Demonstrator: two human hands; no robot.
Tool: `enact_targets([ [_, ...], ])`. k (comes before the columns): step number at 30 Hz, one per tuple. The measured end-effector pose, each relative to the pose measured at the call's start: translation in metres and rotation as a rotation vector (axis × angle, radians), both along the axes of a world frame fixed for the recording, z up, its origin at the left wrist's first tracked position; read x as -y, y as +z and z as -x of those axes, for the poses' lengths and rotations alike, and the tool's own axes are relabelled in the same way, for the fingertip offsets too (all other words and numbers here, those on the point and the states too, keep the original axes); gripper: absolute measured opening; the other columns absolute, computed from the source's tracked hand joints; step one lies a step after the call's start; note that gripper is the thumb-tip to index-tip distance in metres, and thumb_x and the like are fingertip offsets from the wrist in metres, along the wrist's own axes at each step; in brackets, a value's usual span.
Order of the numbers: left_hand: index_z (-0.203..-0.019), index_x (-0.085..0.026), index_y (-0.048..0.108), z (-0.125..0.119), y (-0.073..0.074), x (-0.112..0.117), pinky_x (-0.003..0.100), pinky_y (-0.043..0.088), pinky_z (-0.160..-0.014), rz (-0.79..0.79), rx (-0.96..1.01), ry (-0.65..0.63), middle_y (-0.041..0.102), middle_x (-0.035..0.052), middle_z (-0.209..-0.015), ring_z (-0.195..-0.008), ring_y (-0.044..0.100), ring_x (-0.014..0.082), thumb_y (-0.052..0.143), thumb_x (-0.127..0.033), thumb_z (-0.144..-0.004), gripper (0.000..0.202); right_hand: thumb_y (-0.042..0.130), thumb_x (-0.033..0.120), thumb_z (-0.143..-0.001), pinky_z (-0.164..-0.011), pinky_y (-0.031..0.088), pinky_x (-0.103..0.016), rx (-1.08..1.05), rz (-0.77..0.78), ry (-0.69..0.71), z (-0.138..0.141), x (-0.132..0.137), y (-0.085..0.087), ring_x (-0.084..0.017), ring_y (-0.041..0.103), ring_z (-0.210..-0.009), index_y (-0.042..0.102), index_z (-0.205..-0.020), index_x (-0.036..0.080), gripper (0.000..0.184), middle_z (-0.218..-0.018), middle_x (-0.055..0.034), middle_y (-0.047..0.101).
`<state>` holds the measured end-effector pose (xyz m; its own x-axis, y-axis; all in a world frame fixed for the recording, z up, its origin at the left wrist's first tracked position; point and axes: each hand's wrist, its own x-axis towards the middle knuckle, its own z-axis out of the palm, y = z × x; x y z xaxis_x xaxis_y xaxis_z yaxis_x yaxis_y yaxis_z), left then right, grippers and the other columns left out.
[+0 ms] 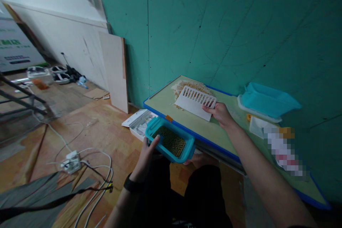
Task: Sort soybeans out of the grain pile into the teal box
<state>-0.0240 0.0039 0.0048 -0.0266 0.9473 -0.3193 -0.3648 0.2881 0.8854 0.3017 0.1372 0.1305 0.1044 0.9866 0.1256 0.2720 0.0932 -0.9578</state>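
My left hand (149, 149) grips the near left side of a teal plastic tub (189, 146), its thumb over the rim. Dark green and yellowish beans (171, 141) cover the tub's bottom. The tub is held beside the front edge of the low table (165, 105). In my right hand (220, 112) is a white slotted scraper (191, 106), pinched at its right end. Its slotted edge faces a spread pile of pale beans (187, 84) on the tabletop and hides part of it.
A light-blue basin (269, 99) sits on a white tray at the table's right back. A blurred-out packet (285, 153) lies nearer. An open white box (139, 124) stands on the floor. Cables and a power strip (71, 162) lie at left. The green wall (173, 35) borders the table.
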Motion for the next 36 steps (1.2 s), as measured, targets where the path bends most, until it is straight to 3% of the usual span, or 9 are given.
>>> enact_targets([
  [9,-0.149,-0.03,0.054,0.0,-0.003,-0.001,0.043,0.075,-0.078,0.006,-0.017,-0.004,0.067,0.0169,-0.157,-0.132,0.077,0.0407,0.085,-0.078,-0.092,0.082,0.11,0.065,-0.044,-0.1,0.067,-0.055,-0.04,0.042,0.02,0.007,0.003,0.005,-0.039,0.084,-0.104,0.087,-0.082,0.02,0.063,-0.099,-0.0131,0.09],
  [18,-0.148,-0.031,0.056,0.001,-0.004,-0.001,0.045,0.076,-0.081,0.007,-0.016,-0.001,0.069,0.0166,-0.157,-0.132,0.077,0.0399,0.086,-0.08,-0.089,0.082,0.107,0.065,-0.052,-0.097,0.066,-0.052,-0.007,0.036,0.075,0.008,0.009,0.005,-0.038,0.083,-0.107,0.088,-0.084,0.02,0.058,-0.104,-0.0143,0.09],
  [24,-0.154,-0.031,0.057,-0.001,-0.001,0.0,0.047,0.077,-0.077,0.006,-0.012,0.032,0.071,0.0166,-0.153,-0.126,0.081,0.0398,0.09,-0.077,-0.088,0.087,0.109,0.069,-0.046,-0.091,0.065,-0.048,-0.023,0.054,0.073,0.008,0.02,0.011,-0.033,0.082,-0.092,0.089,-0.081,0.021,0.063,-0.094,-0.0107,0.09],
  [32,-0.157,-0.032,0.056,-0.002,-0.008,-0.005,0.051,0.077,-0.084,0.045,-0.013,0.048,0.069,0.0179,-0.159,-0.13,0.08,0.041,0.093,-0.074,-0.086,0.091,0.107,0.074,-0.053,-0.084,0.065,-0.045,0.021,0.044,0.071,-0.003,0.04,0.005,-0.032,0.081,-0.087,0.09,-0.084,0.02,0.065,-0.087,-0.0103,0.088],
  [36,-0.158,-0.032,0.054,-0.002,-0.009,-0.005,0.047,0.077,-0.083,0.042,-0.011,0.026,0.068,0.018,-0.16,-0.134,0.078,0.041,0.091,-0.074,-0.087,0.09,0.105,0.078,-0.056,-0.088,0.065,-0.047,0.048,0.007,0.077,-0.007,0.05,0.005,-0.033,0.081,-0.089,0.089,-0.079,0.02,0.065,-0.086,-0.0105,0.088],
])
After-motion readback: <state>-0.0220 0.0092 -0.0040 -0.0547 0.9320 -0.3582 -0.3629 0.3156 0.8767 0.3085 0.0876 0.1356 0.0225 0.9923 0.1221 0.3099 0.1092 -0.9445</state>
